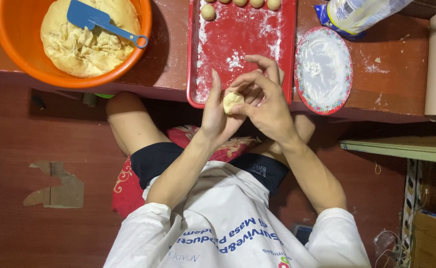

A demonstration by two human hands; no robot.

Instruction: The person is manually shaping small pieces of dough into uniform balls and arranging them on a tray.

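I see my left hand (pixel 217 115) cupped under a small, pale yellow lump of soft dough (pixel 232 101), which sits in its palm. My right hand (pixel 263 101) curls over the lump from the other side, fingers bent and thumb pressing its edge, so both hands are closed loosely around the one piece.

I judge the lump light and very yielding; it will dent wherever a fingertip bears down, and it may cling to bare skin. The safest hold looks like a broad cradle in the palm, with fingertips working only at the rim.

Just beyond my knuckles lies a red rectangular plastic tray (pixel 287 54), dusted with white flour, carrying a row of small round dough balls (pixel 207 12) at its far end. To the right of my right hand sits a round floured plate with a patterned rim (pixel 347 87). Far off past my left hand stands an orange plastic bowl (pixel 9 44) of dough with a blue spatula (pixel 96 21).
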